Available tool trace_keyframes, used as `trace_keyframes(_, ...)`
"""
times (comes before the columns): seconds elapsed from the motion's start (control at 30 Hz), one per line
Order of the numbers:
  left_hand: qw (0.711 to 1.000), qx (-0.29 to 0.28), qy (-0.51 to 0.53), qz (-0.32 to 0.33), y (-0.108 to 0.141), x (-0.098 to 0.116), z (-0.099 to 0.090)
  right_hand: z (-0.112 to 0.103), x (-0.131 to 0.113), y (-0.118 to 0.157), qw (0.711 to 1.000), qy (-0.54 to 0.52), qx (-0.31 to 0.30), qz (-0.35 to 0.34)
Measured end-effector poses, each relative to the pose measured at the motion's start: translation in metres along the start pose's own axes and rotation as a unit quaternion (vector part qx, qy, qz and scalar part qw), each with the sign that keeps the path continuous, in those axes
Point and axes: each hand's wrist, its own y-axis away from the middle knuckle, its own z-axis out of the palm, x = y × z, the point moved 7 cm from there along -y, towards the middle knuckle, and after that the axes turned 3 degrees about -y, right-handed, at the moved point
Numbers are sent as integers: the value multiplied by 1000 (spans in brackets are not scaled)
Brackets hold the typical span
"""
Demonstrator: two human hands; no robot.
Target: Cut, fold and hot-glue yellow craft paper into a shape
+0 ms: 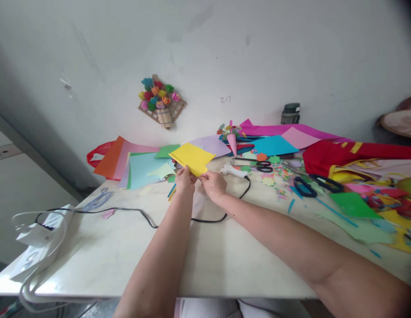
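A sheet of yellow paper (192, 157) is held up over the table, its left edge looking folded or rolled. My left hand (185, 180) pinches its near edge from the left. My right hand (213, 183) grips the near right corner, close beside the left one. Just right of the paper lies a white glue gun (234, 171) with a black cord. Behind it stands a pink paper cone (232, 143) topped with small colourful cut-outs. Thin blue and yellow strips (172, 192) lie by my left hand.
Coloured sheets (144, 170) spread at the back left. Scissors (263, 166), larger scissors (320, 184), paper scraps and a green square (354, 205) lie to the right. A power strip (43, 243) sits at the left; the black cord (126, 209) crosses the table. A bottle (291, 114) stands by the wall.
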Motion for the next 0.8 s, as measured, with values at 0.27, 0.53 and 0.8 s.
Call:
trace_keyframes(0.27, 1000, 14, 22, 1, 4, -2, 5, 0, 4, 0, 1000, 1, 2, 30)
trace_keyframes(0.53, 1000, 15, 24, -14, 0, -4, 3, 24, 20, 3, 912, -362, -48, 188)
trace_keyframes(0.8, 999, 11, 23, -21, -2, -2, 3, 21, 11, 7, 876, -440, -78, 182)
